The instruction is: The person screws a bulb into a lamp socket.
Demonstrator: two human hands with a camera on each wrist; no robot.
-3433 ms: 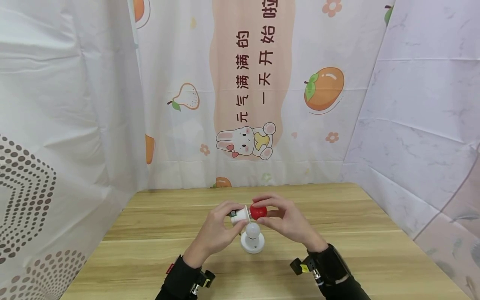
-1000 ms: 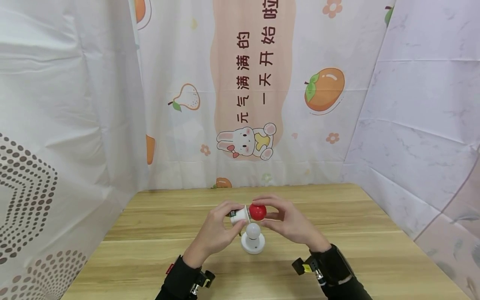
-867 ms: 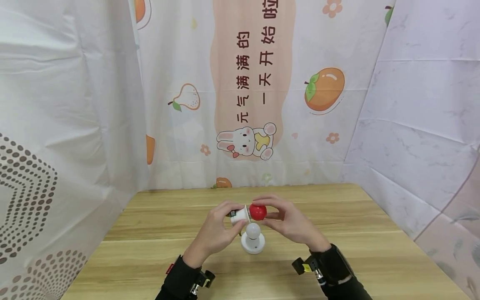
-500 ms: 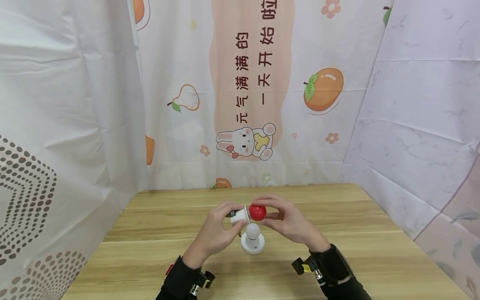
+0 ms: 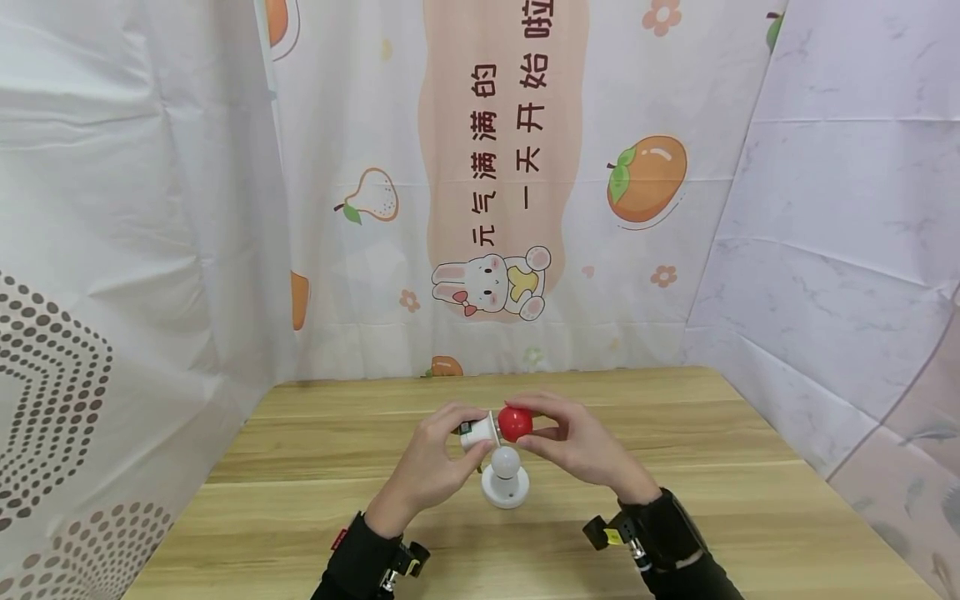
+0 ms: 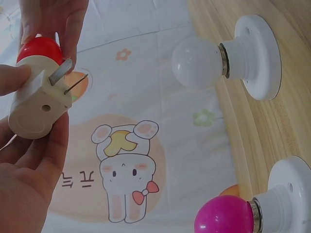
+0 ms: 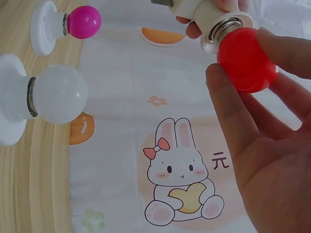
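My left hand (image 5: 431, 467) grips a white plug-in lamp socket (image 5: 480, 431) above the table. Its two metal prongs (image 6: 70, 77) stick out in the left wrist view. With fingertips and thumb, my right hand (image 5: 573, 437) holds a red light bulb (image 5: 515, 424) at the socket's mouth. In the right wrist view, part of the bulb's screw thread (image 7: 224, 29) shows between the red globe (image 7: 247, 60) and the socket rim. Just below the hands, a white bulb (image 5: 506, 462) stands upright in a round white lamp base (image 5: 506, 492) on the table.
A magenta bulb (image 7: 84, 22) in a second white base (image 7: 43, 27) stands on the wooden table (image 5: 675, 467); in the head view the hands hide it. A printed curtain (image 5: 360, 275) hangs behind the table, with pale cloths (image 5: 847, 250) at both sides.
My right fingers have shifted slightly around the red bulb, the thumb lying closer to its lower side than half a second ago. The left hand and the socket stay in place.
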